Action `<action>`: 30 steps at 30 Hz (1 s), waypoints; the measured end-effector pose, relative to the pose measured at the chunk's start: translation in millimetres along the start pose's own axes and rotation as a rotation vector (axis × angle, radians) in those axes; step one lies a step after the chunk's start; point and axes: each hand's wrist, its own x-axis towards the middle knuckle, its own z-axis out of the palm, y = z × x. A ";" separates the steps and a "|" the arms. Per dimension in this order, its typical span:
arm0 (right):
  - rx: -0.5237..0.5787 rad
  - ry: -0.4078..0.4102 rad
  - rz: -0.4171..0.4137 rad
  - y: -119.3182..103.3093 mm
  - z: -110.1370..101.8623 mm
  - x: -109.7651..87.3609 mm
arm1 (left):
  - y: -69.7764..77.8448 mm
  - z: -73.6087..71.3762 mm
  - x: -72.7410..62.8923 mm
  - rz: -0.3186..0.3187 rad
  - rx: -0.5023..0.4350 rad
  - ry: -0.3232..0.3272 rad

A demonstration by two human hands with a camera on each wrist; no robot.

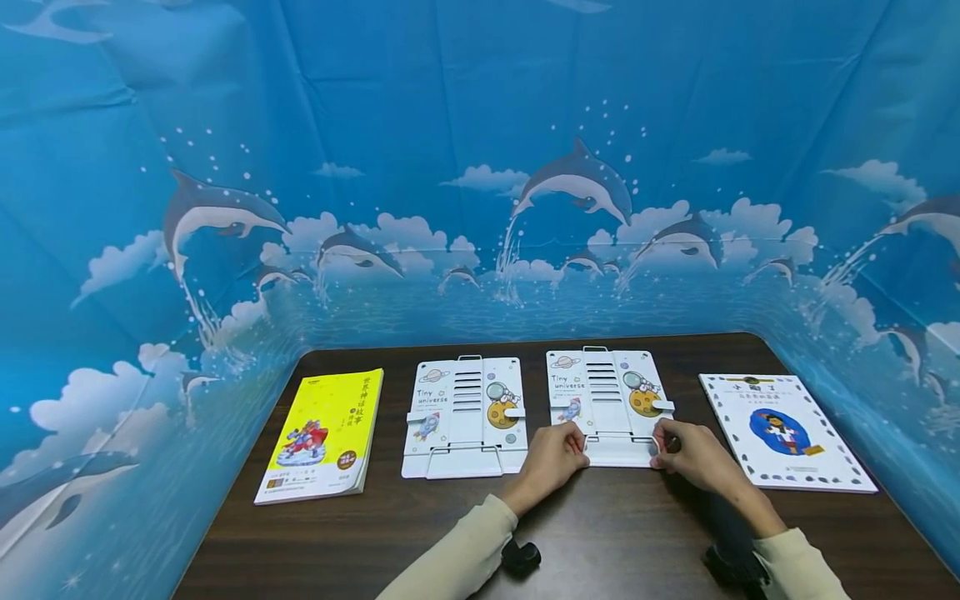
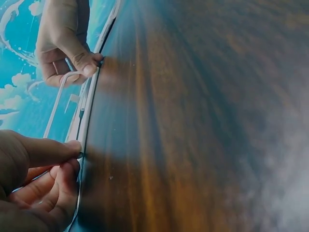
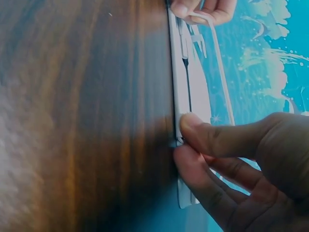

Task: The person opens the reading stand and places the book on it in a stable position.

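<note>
Two white book stands printed "Tiny universe" lie flat, side by side on the dark wooden table. My left hand (image 1: pixel 551 457) pinches the near left corner of the right book stand (image 1: pixel 609 400), at the end of its wire holder. At the near right corner, my right hand (image 1: pixel 697 454) does the same between thumb and index finger. The wrist views show the white wire holder (image 3: pixel 222 72) standing up from the stand's front edge between both hands. Beside my left hand is the left book stand (image 1: pixel 466 417), its wire folded near its front edge.
At the far left of the table (image 1: pixel 600 533) lies a thick yellow book (image 1: pixel 330 425). A white picture book (image 1: pixel 787 429) with a blue oval is on the right, close to my right hand. A blue dolphin-print curtain (image 1: pixel 450 125) surrounds the table's back and sides.
</note>
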 end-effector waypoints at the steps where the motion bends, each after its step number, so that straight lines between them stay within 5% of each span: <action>1: 0.003 -0.012 0.004 0.1 -1.6 0.4 | 0.0 -0.8 0.0 -0.001 -0.003 -0.009; 7: 0.077 -0.073 0.021 -0.7 -20.9 7.3 | 2.7 -14.9 7.4 0.018 -0.001 -0.022; 11: 0.082 -0.007 0.059 -1.1 -34.6 19.1 | 6.3 -31.3 20.8 0.008 0.028 0.038; 15: 0.061 0.068 0.105 1.3 -41.6 33.2 | 7.2 -45.6 35.5 -0.067 0.020 0.078; 21: 0.038 0.144 0.146 7.8 -42.6 54.3 | 2.6 -54.0 56.2 -0.138 0.067 0.121; 25: -0.001 0.168 0.202 14.2 -39.5 64.8 | -0.9 -52.1 65.5 -0.175 0.108 0.084; 30: -0.037 0.103 0.268 19.4 -32.7 71.1 | -10.3 -46.9 70.9 -0.214 0.150 -0.006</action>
